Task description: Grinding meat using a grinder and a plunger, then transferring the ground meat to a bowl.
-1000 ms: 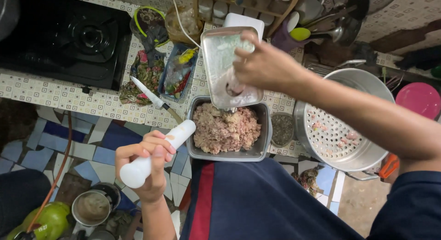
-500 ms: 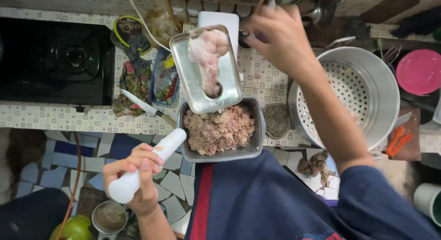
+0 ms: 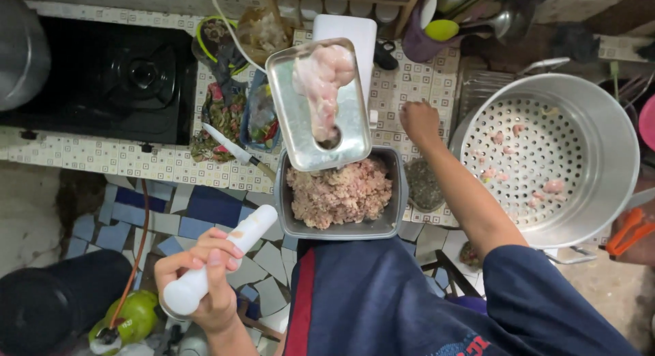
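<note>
Left hand (image 3: 205, 281) fingers clenched round a white plastic cylindrical pusher (image 3: 222, 257), held below the counter: light, rigid, smooth, best gripped mid-shaft. Right hand (image 3: 419, 123) loosely curled, empty, on the tiled counter (image 3: 82, 158) beside the steel feed tray (image 3: 300, 131) of raw meat.

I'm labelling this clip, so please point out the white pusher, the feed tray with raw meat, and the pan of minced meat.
white pusher (image 3: 225, 260): head view, middle of its shaft, held in the left hand.
feed tray (image 3: 290, 107): head view, bare metal left of the raw meat.
pan of minced meat (image 3: 341, 231): head view, near rim.
</note>
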